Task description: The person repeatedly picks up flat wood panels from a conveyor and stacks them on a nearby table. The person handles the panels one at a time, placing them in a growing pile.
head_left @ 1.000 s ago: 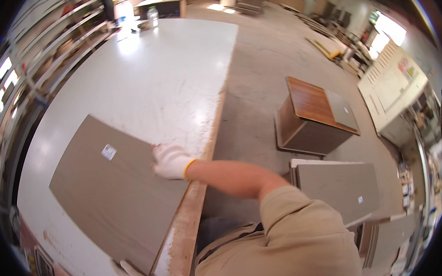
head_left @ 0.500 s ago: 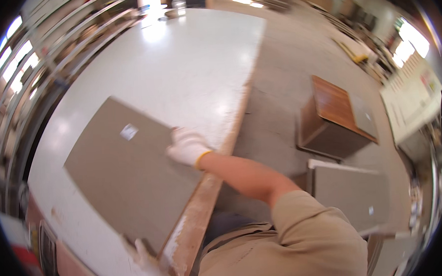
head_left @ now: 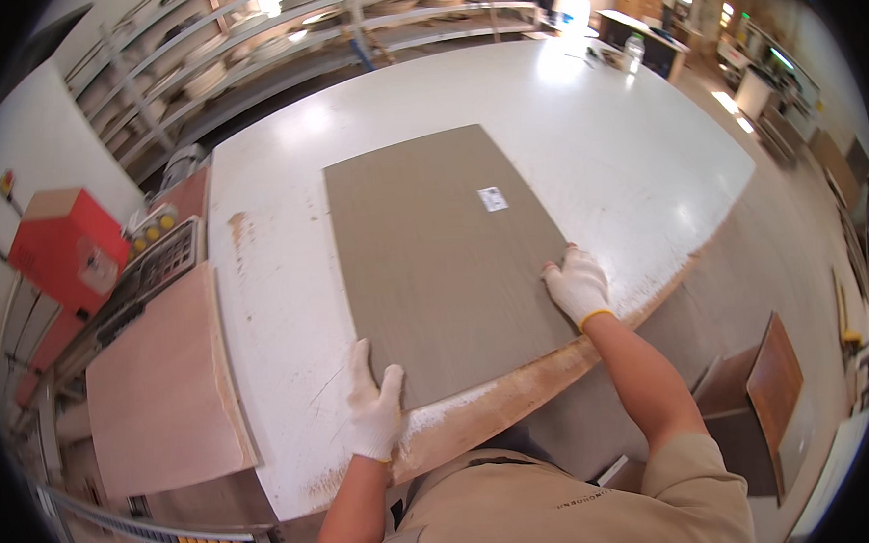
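Note:
A flat grey-brown panel (head_left: 435,271) with a small white label (head_left: 492,200) lies on a large white tabletop (head_left: 274,211). My left hand (head_left: 374,412), in a white knit glove, holds its near left corner, thumb on top and a finger along the left side. That corner is hidden behind the glove. On the right side, toward the near end, my right hand (head_left: 581,285) grips the panel's edge, also gloved, with the thumb over the top face. The panel's near side lies close to the worn wooden edge of the table (head_left: 502,427).
At the left are a pinkish board (head_left: 165,384), a red machine box (head_left: 70,251) and a control panel (head_left: 167,261). Shelves (head_left: 392,18) line the far side. A clear bottle (head_left: 633,53) stands at the far right of the table. A brown cabinet (head_left: 775,391) is on the floor at right.
My view has swung left, bringing the red machine and pinkish board fully in. Both hands stay at the panel, the left at its near corner and the right on its right side.

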Motion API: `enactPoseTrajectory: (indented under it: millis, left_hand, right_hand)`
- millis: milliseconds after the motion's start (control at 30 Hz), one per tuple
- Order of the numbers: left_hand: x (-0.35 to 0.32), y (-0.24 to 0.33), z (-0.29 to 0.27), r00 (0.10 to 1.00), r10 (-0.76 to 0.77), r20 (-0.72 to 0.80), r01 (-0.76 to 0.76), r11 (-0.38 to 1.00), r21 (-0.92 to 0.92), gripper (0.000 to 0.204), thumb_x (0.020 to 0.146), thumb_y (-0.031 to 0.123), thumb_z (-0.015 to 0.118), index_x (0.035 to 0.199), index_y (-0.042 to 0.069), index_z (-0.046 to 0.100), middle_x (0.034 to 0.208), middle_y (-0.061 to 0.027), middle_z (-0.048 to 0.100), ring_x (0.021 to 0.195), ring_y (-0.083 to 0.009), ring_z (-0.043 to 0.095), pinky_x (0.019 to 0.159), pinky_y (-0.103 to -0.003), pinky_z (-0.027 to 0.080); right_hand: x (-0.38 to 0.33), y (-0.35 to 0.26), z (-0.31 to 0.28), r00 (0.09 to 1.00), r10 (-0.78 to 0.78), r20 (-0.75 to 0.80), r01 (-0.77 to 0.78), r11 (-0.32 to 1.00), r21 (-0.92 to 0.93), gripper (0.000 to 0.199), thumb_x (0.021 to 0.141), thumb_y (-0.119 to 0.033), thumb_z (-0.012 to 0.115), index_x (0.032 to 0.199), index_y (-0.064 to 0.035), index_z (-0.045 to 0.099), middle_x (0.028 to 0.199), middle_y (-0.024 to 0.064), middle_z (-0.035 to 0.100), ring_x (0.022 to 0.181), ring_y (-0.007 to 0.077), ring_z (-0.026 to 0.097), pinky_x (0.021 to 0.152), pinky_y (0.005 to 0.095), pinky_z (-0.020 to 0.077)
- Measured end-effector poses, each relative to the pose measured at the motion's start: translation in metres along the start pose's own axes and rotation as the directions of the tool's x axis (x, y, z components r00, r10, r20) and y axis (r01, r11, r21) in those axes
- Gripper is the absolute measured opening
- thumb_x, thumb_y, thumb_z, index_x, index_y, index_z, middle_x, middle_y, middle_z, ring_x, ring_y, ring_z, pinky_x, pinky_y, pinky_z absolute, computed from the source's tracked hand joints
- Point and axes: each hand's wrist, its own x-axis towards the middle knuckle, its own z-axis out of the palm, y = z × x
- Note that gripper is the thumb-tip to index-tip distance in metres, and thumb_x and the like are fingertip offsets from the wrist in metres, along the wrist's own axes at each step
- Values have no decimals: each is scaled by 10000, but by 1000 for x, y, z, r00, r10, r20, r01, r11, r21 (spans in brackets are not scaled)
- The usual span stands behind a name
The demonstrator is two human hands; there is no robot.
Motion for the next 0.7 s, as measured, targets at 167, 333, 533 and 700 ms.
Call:
enactPoseTrajectory:
  millis: [167, 333, 533, 700]
  left_hand:
    - [-3, 9, -6, 1000, 13, 10, -13, 1000, 10, 714, 1002, 305, 657, 1575, -38, 404, 1654, -297, 373, 1544, -413, 374, 1260, -422, 315]
    - [-4, -7, -4, 999, 43, -11, -43, 999, -26, 707, 998, 306, 663, 1572, -23, 413, 1663, -289, 363, 1555, -412, 358, 1259, -427, 321]
    - [-8, -18, -2, 996, 85, -8, -85, 996, 15, 697, 988, 338, 679, 1560, 20, 440, 1652, -296, 376, 1541, -441, 366, 1252, -459, 335]
    - [-15, -20, 1, 992, 117, -47, -115, 993, 39, 672, 981, 344, 688, 1530, 20, 476, 1617, -312, 414, 1514, -487, 385, 1226, -492, 376]
  right_hand:
    - [-1, -4, 0, 1000, 2, -3, -2, 1000, 1, 684, 951, -382, 643, 1415, 114, 564, 1333, 299, 657, 1235, 435, 642, 1072, 481, 504]
    - [2, 0, 11, 995, -46, -92, 47, 999, 13, 678, 946, -376, 650, 1406, 117, 573, 1367, 303, 644, 1252, 442, 631, 1091, 480, 492]
    - [-4, -1, 10, 998, -13, -69, 14, 1000, 20, 639, 968, -361, 645, 1420, 83, 574, 1404, 289, 629, 1299, 436, 602, 1108, 469, 478]
    - [-2, -1, 8, 997, -8, -70, 7, 1000, -13, 641, 987, -362, 629, 1443, 81, 555, 1414, 286, 626, 1309, 437, 597, 1115, 464, 473]
